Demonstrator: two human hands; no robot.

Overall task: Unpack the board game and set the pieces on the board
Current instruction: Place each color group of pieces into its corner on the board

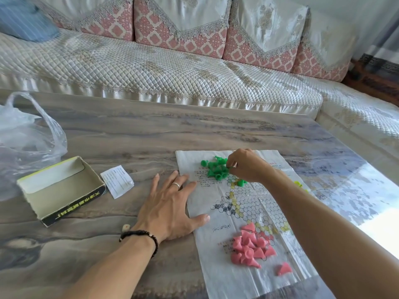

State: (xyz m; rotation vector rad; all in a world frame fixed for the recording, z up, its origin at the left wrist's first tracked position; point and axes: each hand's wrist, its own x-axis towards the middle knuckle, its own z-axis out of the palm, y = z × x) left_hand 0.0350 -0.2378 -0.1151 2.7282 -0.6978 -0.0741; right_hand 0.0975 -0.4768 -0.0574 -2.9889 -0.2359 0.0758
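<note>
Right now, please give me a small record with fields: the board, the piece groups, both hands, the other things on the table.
board: thin paper game sheet printed with circles, flat on the wood-grain table
green plastic pieces: heap at the far end
pink cone pieces: heap at the near end, one apart
left hand: flat, pressing the sheet's left edge
right hand: pinching at the green heap
beside: open cardboard box, folded leaflet, clear plastic bag

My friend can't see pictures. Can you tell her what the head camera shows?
A right hand pinches one of the green pieces heaped on a paper game board, while the left hand lies flat on the board's edge. Pink pieces lie nearer; an empty box sits left.
</note>
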